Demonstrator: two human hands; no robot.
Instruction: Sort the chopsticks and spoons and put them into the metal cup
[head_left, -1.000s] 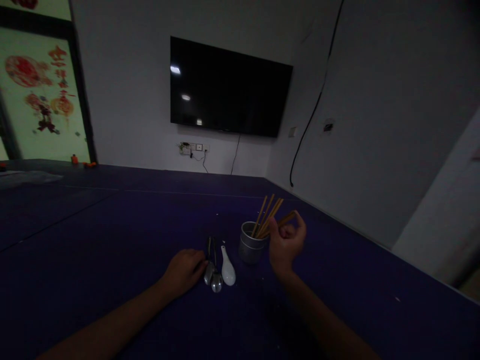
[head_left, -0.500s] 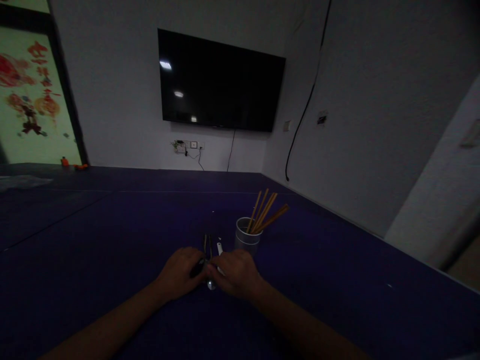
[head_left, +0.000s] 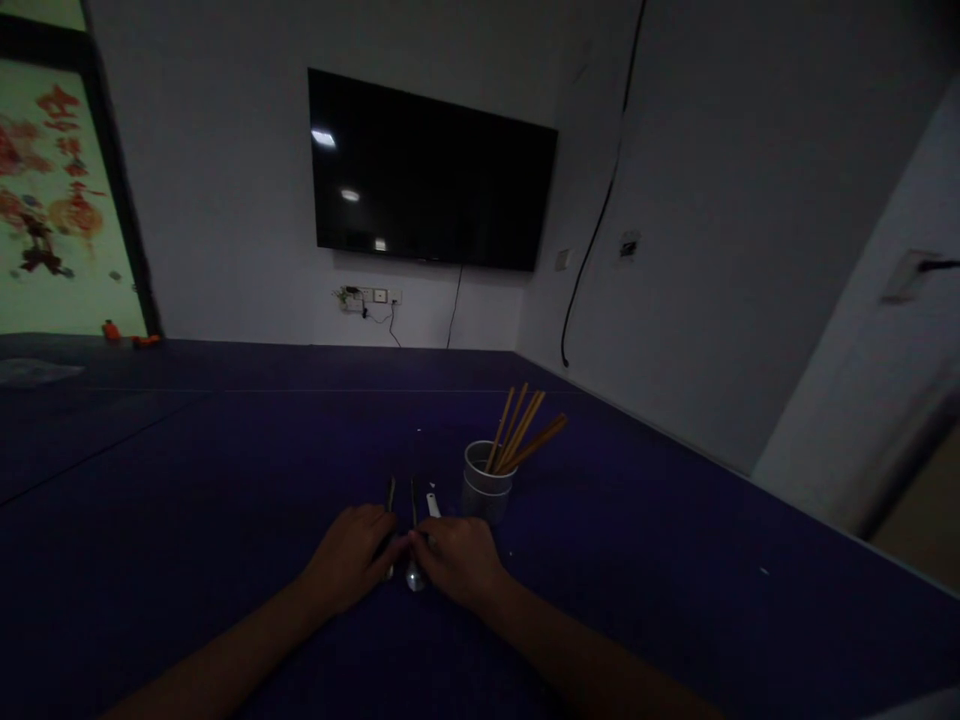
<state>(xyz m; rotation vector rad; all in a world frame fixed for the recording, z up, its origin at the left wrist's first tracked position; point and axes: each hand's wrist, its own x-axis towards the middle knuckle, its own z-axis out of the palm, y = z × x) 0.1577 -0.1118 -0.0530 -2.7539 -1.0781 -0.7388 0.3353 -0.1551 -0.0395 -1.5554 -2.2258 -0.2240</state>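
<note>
My left hand (head_left: 347,556) rests low over the table, its fingers closed around a slim dark-handled utensil (head_left: 391,492) whose lower end is mostly covered. Beside it lies a spoon (head_left: 415,578), its shiny bowl toward me and its thin handle pointing away. My right hand (head_left: 461,562) has its thumb and fingertips pinched at the spoon's handle. A white handle (head_left: 433,506) sticks out past the right hand's fingers, the rest of it hidden underneath. Just beyond the right hand stands a grey metal cup (head_left: 486,497) with several wooden chopsticks (head_left: 519,432) leaning to the right.
The table has a dark blue-purple surface (head_left: 262,450) with seams. Clear plastic (head_left: 37,372) and small orange objects (head_left: 111,330) sit at the far left. A television (head_left: 431,170) hangs on the wall, and a black cable (head_left: 592,250) runs down at the right.
The two dark handles, close together before, now lie apart, the left one shifted left with my left hand. The view has turned slightly to the right; the cup stands where it was.
</note>
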